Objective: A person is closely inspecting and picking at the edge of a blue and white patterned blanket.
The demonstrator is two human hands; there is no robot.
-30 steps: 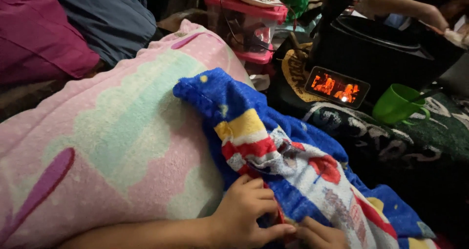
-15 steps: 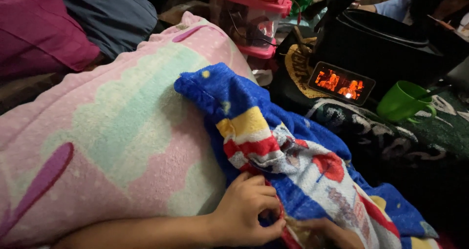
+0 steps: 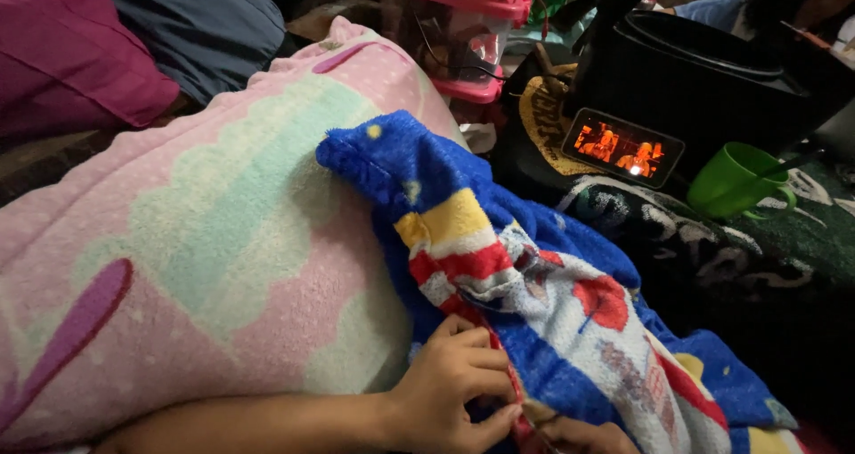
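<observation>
Here, nearest to the camera, the left hand (image 3: 454,392) pinches the edge of the blue fleece blanket (image 3: 534,302) with curled fingers. The right hand (image 3: 579,436) is just beside it, cut off by the lower frame edge, so I cannot tell how its fingers stand. The blanket lies over a big pink pillow (image 3: 196,240), which fills the space left of it. Right of the blanket is dark patterned cloth (image 3: 677,240). Beyond the blanket stand a green cup (image 3: 735,179), a phone with glowing screen (image 3: 622,147), a black bin (image 3: 712,71) and a pink-lidded clear box (image 3: 454,26)
</observation>
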